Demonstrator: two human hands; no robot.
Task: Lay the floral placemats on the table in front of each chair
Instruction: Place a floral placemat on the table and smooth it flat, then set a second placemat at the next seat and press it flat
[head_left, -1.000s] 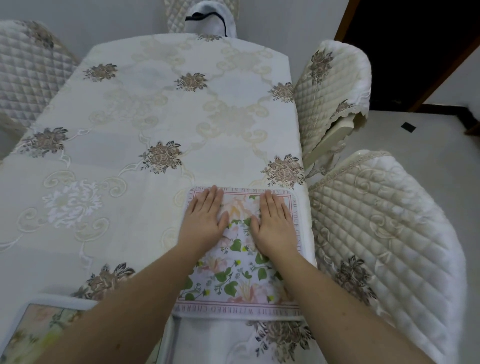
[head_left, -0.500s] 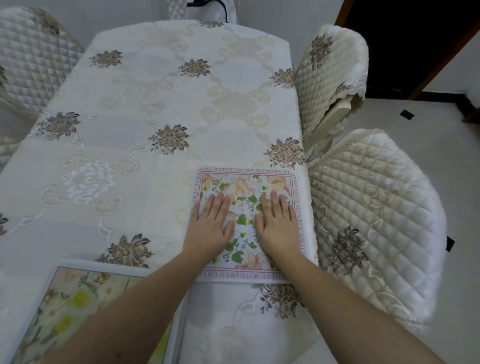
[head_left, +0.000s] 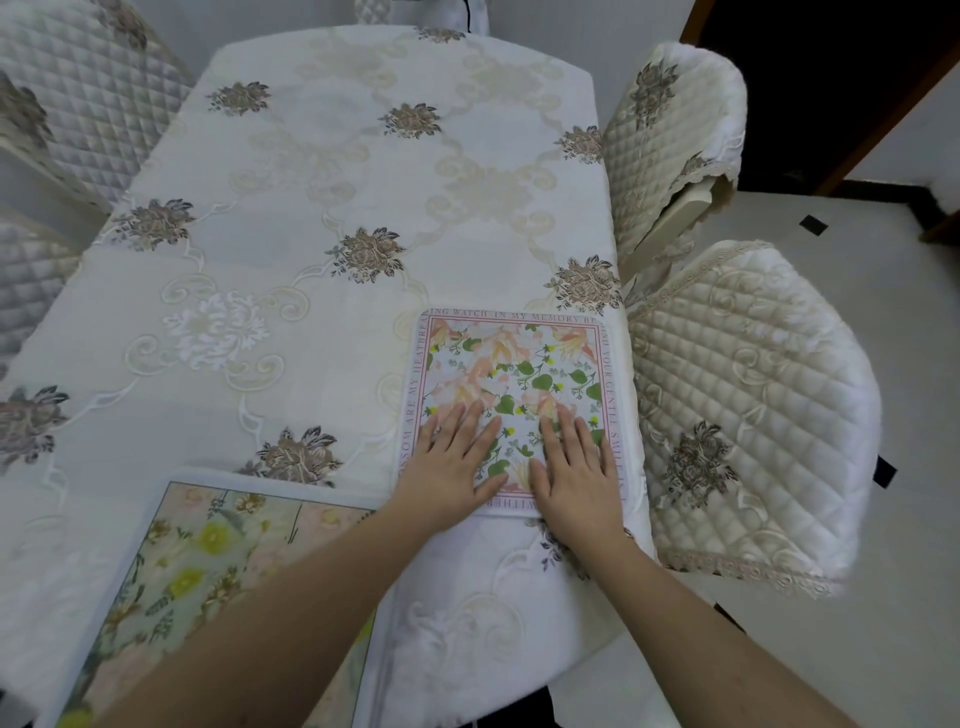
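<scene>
A placemat (head_left: 519, 384) of peach blooms and green leaves, framed in pink lettering, lies under my palms on my cream tablecloth (head_left: 322, 208) embroidered with taupe bouquets. A second mat (head_left: 218, 561) shows pale yellow flowers; the quilted chair covers (head_left: 748, 415) are ivory diamonds.

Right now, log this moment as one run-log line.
step: smoothing placemat | left hand: flat on pink-bordered placemat | right hand: flat on it | location: table edge by quilted chair | second placemat: near left

A dark doorway (head_left: 810, 78) opens onto a pale floor (head_left: 857, 291) with small black tiles.
</scene>
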